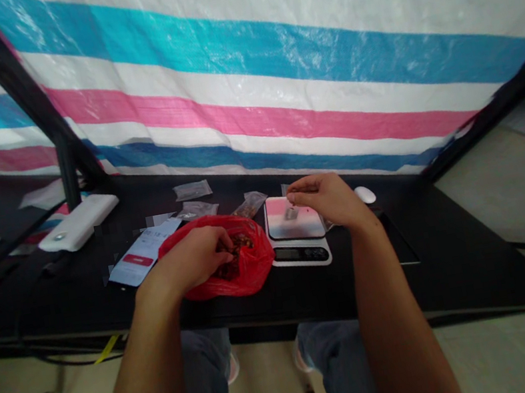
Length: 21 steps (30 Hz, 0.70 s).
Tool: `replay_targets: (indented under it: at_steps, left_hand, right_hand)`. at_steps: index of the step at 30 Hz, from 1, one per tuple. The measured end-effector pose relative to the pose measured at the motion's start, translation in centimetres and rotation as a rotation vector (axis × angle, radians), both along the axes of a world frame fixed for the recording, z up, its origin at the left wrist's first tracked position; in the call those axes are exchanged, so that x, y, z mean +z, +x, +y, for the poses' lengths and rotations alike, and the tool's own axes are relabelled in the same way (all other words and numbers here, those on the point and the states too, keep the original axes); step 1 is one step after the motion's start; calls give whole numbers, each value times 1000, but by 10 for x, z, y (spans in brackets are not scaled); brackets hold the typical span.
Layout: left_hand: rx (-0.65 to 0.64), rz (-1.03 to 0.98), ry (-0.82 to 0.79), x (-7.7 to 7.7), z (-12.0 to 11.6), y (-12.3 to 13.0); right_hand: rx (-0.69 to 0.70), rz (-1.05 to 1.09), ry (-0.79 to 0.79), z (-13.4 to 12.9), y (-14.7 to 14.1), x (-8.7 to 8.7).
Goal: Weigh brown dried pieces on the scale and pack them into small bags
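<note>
left hand (196, 254) is at the mouth of an open red plastic bag (254, 280), wrist over the near-left rim, fingers (225, 257) bent inward and down. the small brown pieces (244, 240) lie inside the bag, right at the tips of these fingers and spreading to their right; the fingers are curled with a slight gap showing between thumb and forefinger, and whether any piece is gripped cannot be told. right hand (331, 196) is above the white kitchen scale (281, 228), to the right of the bag; its thumb and forefinger are drawn close together over the far part of the weighing plate, tips pointing left. cannot tell whether the tips meet or have hold of anything; a small greyish patch on the plate below them is too blurred to identify. the scale's display panel (302, 254) faces the person, its reading not legible. bag and scale stand side by side on the black table (305, 294). beyond the bag lie clear packets (193, 190), one of them, near the scale's far-left corner, with brown contents. phone (143, 255), screen up, lies just left of the bag.
</note>
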<state>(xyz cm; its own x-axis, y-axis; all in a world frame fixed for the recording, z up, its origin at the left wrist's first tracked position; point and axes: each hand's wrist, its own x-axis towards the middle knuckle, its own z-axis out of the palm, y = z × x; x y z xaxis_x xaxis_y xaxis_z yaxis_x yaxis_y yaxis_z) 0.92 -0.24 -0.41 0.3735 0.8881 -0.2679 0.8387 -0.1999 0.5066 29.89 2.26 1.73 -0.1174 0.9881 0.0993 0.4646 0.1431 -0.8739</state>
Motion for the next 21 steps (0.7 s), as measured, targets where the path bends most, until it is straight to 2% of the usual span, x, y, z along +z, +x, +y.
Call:
replay_targets:
  at_steps: [10,21]
  left_hand:
    - [-17,-12,3,-1,-1,0]
    - [-21,-18,-27,0,-3,3]
  right_hand:
    - [-40,-32,-6,4,-1,-6]
    - [-58,-120,63,5,1,-7]
